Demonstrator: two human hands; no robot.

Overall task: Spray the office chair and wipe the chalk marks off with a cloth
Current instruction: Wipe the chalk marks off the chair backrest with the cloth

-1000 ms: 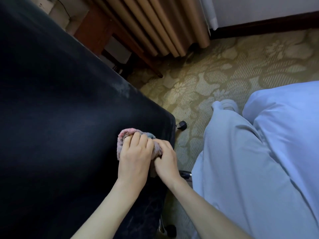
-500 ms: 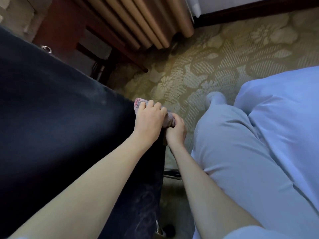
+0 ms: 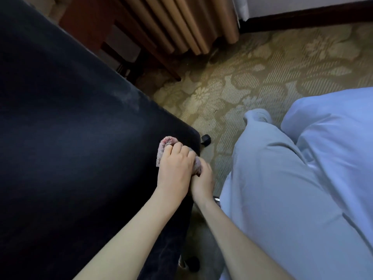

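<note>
The black office chair (image 3: pixel 70 154) fills the left of the view, its padded surface facing me. A faint whitish chalk smear (image 3: pixel 129 96) shows near its upper edge. A pinkish cloth (image 3: pixel 164 145) lies bunched on the chair near its right corner. My left hand (image 3: pixel 174 168) grips the cloth from above, fingers curled over it. My right hand (image 3: pixel 202 179) pinches the cloth's lower right end at the chair's edge.
Patterned beige carpet (image 3: pixel 252 77) lies to the right of the chair. My leg in pale trousers (image 3: pixel 282 188) and a white bed cover (image 3: pixel 333 128) are close on the right. Brown curtains (image 3: pixel 181 23) and dark wooden furniture (image 3: pixel 90 17) stand behind. Chair castors (image 3: pixel 206 140) show by the edge.
Both hands with the cloth slid up to the chair's right edge half a second ago, and now they are back down a little on the pad. The view shifted as well.
</note>
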